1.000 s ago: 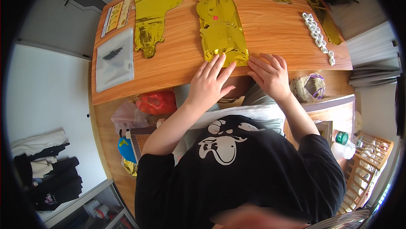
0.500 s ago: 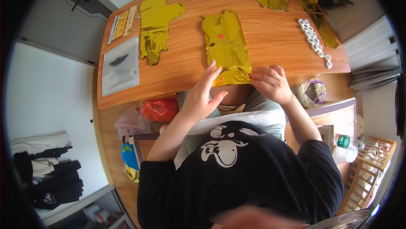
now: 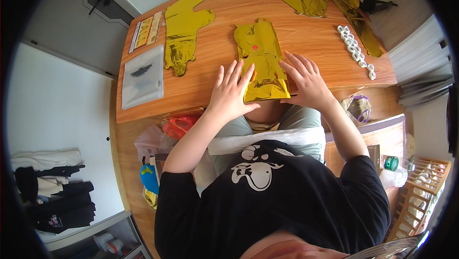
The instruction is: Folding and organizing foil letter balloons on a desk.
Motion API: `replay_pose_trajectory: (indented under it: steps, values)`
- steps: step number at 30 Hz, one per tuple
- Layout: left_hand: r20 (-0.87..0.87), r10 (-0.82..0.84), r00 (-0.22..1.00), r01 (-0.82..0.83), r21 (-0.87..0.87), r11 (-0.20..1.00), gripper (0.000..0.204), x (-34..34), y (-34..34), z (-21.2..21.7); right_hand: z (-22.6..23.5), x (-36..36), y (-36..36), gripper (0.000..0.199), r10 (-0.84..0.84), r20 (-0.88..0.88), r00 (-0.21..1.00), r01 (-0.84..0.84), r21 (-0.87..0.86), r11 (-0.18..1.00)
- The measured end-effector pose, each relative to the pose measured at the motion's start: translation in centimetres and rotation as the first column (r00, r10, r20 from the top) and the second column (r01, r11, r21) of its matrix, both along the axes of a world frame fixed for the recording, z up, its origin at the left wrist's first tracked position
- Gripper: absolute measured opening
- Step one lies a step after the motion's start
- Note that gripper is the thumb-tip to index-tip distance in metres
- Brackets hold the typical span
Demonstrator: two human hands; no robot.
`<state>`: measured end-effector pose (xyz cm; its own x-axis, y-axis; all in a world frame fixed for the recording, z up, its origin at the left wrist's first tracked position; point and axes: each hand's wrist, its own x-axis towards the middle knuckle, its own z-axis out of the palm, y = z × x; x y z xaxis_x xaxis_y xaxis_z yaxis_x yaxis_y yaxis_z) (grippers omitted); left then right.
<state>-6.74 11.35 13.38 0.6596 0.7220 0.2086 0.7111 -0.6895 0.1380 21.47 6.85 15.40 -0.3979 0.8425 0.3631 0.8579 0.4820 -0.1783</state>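
A flat gold foil balloon (image 3: pixel 262 63) lies folded near the table's front edge, with a small red spot on its upper part and a creased band at its near end. On its left side rests my left hand (image 3: pixel 231 90), fingers stretched out and spread, the fingertips at the foil's edge. My right hand (image 3: pixel 308 81) is spread along the opposite side, its thumb close to the near corner. Neither hand grips anything. Another flat gold foil balloon (image 3: pixel 184 32) is laid out to the left on the table.
A clear plastic sleeve (image 3: pixel 143 78) and a printed card (image 3: pixel 146 32) lie at the table's left. More gold foil (image 3: pixel 313 3) spreads along the far right. Several small white rolls (image 3: pixel 353 47) form rows on the right of the wooden table (image 3: pixel 215 44). Bags hang below its edge.
My right hand has let go of the foil's near corner and opened. My left hand has flattened beside the opposite edge. The whole view has shifted slightly.
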Motion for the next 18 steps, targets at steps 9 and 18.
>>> replay_pose_trajectory:
  steps: [9, 18]
  values:
    - [-0.014, -0.101, 0.995, 0.101, -0.042, 0.994, 0.116, -0.6, 1.7, 1.0, -0.7, -0.1, 2.2, 0.084, 0.119, -0.009, 0.993, -0.119, -0.017, 0.993]
    - [0.075, -0.229, 0.971, 0.229, 0.006, 0.973, 0.095, -1.1, 2.2, 0.6, -1.1, 0.2, 1.9, 0.068, 0.162, -0.081, 0.983, -0.171, -0.112, 0.979]
